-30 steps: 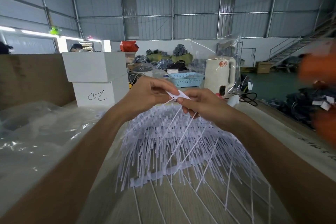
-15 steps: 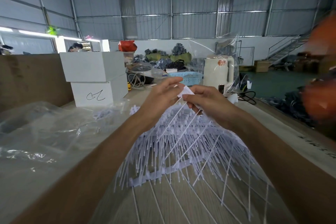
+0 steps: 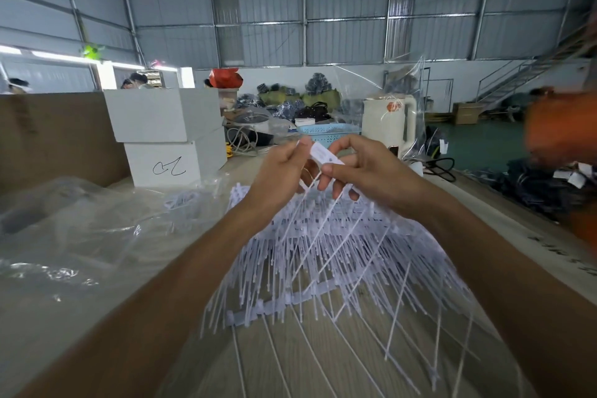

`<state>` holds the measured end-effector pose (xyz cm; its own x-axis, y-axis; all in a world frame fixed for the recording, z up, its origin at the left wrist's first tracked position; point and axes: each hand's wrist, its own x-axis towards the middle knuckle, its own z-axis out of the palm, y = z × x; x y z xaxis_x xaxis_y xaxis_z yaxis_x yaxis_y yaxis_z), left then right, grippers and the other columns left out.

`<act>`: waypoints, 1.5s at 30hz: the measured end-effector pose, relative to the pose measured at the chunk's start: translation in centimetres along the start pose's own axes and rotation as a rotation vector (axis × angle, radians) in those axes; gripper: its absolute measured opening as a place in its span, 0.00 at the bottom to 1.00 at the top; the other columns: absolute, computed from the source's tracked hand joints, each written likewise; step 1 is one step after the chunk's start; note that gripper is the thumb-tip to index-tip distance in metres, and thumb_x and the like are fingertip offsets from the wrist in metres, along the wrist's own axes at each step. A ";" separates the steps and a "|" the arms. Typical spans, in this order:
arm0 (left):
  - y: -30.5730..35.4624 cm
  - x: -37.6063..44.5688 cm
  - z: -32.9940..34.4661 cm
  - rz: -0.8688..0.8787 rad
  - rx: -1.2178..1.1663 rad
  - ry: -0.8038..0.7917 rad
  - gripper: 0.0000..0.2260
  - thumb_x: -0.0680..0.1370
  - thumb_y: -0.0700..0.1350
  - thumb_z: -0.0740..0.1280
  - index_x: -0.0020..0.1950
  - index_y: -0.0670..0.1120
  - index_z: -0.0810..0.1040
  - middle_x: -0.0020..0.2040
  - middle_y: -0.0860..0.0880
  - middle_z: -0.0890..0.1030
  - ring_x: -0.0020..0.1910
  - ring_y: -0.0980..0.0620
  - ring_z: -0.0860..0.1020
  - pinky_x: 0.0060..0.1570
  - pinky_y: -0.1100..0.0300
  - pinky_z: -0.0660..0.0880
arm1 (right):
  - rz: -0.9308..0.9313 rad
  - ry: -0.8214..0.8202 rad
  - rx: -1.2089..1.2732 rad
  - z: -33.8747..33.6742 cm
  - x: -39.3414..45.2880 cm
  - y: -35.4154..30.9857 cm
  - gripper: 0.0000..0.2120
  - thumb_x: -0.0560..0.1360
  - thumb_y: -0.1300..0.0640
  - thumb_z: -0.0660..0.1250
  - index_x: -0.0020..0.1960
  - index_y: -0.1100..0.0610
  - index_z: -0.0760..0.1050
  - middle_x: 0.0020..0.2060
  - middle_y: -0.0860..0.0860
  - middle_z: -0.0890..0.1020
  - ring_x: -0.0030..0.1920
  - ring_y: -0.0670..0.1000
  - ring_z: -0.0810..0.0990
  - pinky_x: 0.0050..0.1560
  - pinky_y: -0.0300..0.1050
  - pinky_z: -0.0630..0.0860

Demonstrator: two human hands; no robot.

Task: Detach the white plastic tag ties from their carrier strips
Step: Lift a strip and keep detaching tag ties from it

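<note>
At the centre of the frame, the left hand [image 3: 280, 171] and right hand [image 3: 365, 168] both pinch one white carrier strip [image 3: 324, 156], its tag ties [image 3: 310, 203] trailing down toward the heap of ties [image 3: 339, 255] on the table [image 3: 290, 365]. A hard tug could probably snap a thin tie. Loose ones might tangle into the heap below.

No legible words or numbers, a black handwritten scrawl seen on the lower white box [image 3: 168, 163] left of the fingers [image 3: 300, 147], a red round mark, unreadable, on the cream appliance [image 3: 389, 121] beyond them
</note>
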<state>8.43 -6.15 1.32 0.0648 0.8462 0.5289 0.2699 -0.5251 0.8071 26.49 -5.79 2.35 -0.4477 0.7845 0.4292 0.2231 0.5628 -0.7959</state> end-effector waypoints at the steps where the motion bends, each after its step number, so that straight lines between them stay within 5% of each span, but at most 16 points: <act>1: 0.2 0.0 0.0 0.013 -0.011 -0.018 0.20 0.86 0.53 0.56 0.52 0.41 0.82 0.31 0.52 0.79 0.31 0.56 0.75 0.30 0.63 0.71 | -0.005 -0.032 -0.006 -0.1 0.0 -0.1 0.13 0.79 0.59 0.69 0.59 0.63 0.69 0.42 0.56 0.87 0.36 0.52 0.83 0.29 0.41 0.72; 7: 1.6 -0.9 0.4 0.191 0.063 -0.151 0.21 0.85 0.52 0.60 0.43 0.38 0.80 0.28 0.48 0.80 0.25 0.56 0.76 0.26 0.67 0.68 | -0.062 -0.094 -0.023 0.0 -0.1 -1.1 0.14 0.79 0.61 0.69 0.58 0.61 0.65 0.39 0.59 0.85 0.36 0.53 0.82 0.30 0.42 0.73; 12: 3.0 -0.2 -0.6 0.320 0.250 0.019 0.21 0.85 0.51 0.59 0.35 0.44 0.76 0.26 0.51 0.74 0.25 0.58 0.71 0.30 0.64 0.67 | -0.021 -0.096 -0.033 -1.6 -0.6 -3.5 0.16 0.79 0.57 0.69 0.61 0.62 0.67 0.44 0.60 0.86 0.43 0.59 0.85 0.38 0.45 0.81; 15: 3.5 -0.5 -0.5 0.355 0.284 0.045 0.23 0.85 0.53 0.58 0.32 0.46 0.72 0.25 0.50 0.73 0.26 0.55 0.71 0.31 0.60 0.68 | -0.055 -0.097 -0.257 -2.7 -0.8 -4.8 0.10 0.80 0.54 0.68 0.54 0.60 0.76 0.41 0.52 0.87 0.40 0.52 0.85 0.38 0.40 0.79; 21: 4.4 -0.7 -0.4 0.262 -0.116 0.006 0.16 0.85 0.50 0.58 0.51 0.43 0.81 0.33 0.45 0.81 0.31 0.52 0.76 0.29 0.59 0.72 | -0.069 -0.151 -0.262 -2.8 -1.3 -5.3 0.12 0.83 0.54 0.62 0.49 0.60 0.80 0.36 0.55 0.84 0.34 0.51 0.81 0.36 0.43 0.79; 27: 5.1 -0.8 -0.8 0.318 -0.125 -0.068 0.09 0.82 0.45 0.66 0.62 0.50 0.79 0.37 0.47 0.79 0.34 0.52 0.75 0.32 0.59 0.74 | -0.149 -0.024 -0.279 -2.5 -1.7 -6.3 0.10 0.82 0.56 0.64 0.47 0.60 0.81 0.34 0.55 0.83 0.31 0.50 0.80 0.32 0.40 0.77; 30: 5.7 -0.8 -1.3 0.395 -0.054 -0.078 0.13 0.82 0.44 0.64 0.67 0.50 0.75 0.41 0.51 0.82 0.39 0.51 0.80 0.37 0.56 0.78 | -0.264 0.112 -0.548 -2.8 -1.9 -7.8 0.10 0.80 0.51 0.66 0.41 0.51 0.81 0.31 0.48 0.82 0.30 0.44 0.80 0.34 0.35 0.75; 34: 6.5 -1.3 -1.1 0.404 -0.054 -0.041 0.15 0.83 0.44 0.63 0.70 0.50 0.70 0.50 0.48 0.84 0.45 0.48 0.84 0.46 0.49 0.83 | -0.324 0.269 -0.917 -2.8 -2.1 -9.6 0.16 0.79 0.42 0.64 0.46 0.51 0.84 0.32 0.44 0.82 0.32 0.43 0.80 0.42 0.47 0.79; 40: 9.3 -1.9 -2.2 0.447 -0.115 -0.042 0.11 0.83 0.41 0.63 0.64 0.39 0.72 0.51 0.42 0.83 0.47 0.47 0.84 0.46 0.49 0.82 | -0.368 0.303 -0.816 -2.8 -3.5 -12.6 0.08 0.76 0.44 0.67 0.50 0.47 0.79 0.30 0.40 0.81 0.32 0.35 0.80 0.32 0.27 0.73; 45: 11.1 -2.7 -2.1 0.535 -0.165 -0.003 0.08 0.84 0.41 0.62 0.60 0.39 0.74 0.40 0.46 0.80 0.34 0.50 0.78 0.32 0.57 0.76 | -0.373 0.162 -0.473 -3.0 -4.9 -14.2 0.05 0.77 0.53 0.70 0.48 0.55 0.79 0.31 0.48 0.85 0.27 0.44 0.81 0.27 0.33 0.75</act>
<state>9.21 -14.46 9.40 0.1539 0.4577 0.8757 0.0449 -0.8886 0.4565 28.14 -16.77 12.83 -0.4407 0.5215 0.7307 0.4526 0.8320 -0.3208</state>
